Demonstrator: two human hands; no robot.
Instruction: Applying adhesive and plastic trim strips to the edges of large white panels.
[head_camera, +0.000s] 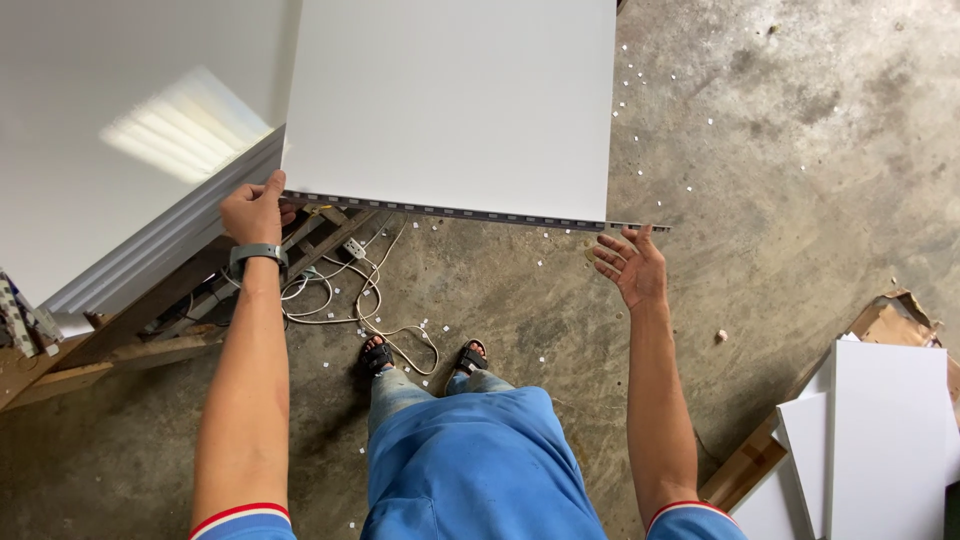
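Left hand (255, 208) pinches the large flat white metal panel (450, 105) at its lower-left corner (top centre); right hand (632, 265) spread, fingertips just under its edge.

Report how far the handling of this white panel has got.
Done: a stack of white panels lies on the wooden pallet at the left, and loose white sheets lie at the lower right. In hand: the left hand grips one corner of the white panel; the right hand is open just below its other corner. Left: this panel is not yet set down.
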